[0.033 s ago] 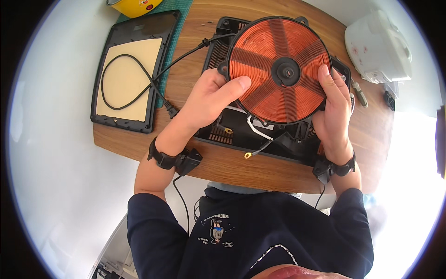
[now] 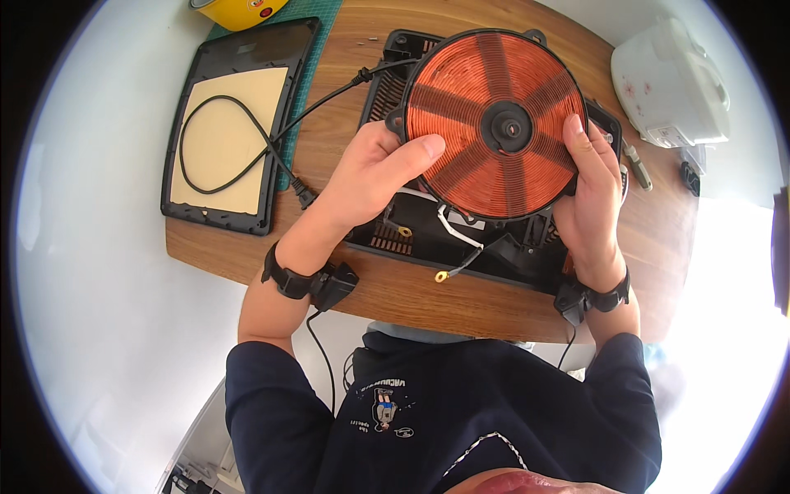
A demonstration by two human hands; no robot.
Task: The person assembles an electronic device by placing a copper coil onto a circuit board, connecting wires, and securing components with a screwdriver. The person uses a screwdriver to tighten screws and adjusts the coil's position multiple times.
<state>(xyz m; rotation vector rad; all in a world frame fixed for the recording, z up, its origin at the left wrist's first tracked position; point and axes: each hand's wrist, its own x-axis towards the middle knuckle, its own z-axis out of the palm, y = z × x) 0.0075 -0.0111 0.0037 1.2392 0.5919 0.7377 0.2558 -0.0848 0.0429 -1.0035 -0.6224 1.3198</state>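
Note:
Between my two hands is a round induction coil (image 2: 461,144), copper-coloured with darker spokes, a black rim and a black hub. My left hand (image 2: 374,169) grips its left edge, the thumb lying on the windings and the fingers behind. On the opposite edge, my right hand (image 2: 591,169) holds it the same way. The coil is above an opened black cooker housing (image 2: 411,263) and hides much of it. From the coil's lower edge hangs a white-sleeved lead (image 2: 461,235) ending in a brass ring terminal (image 2: 442,277). A second ring terminal (image 2: 404,232) shows inside the housing.
At left, a black-framed cover panel (image 2: 189,198) lies partly on a green cutting mat (image 2: 327,16). A black power cord (image 2: 271,148) loops over it. A yellow container (image 2: 239,12) stands at the far left, a white appliance (image 2: 666,82) at right, near a small handled tool (image 2: 638,167).

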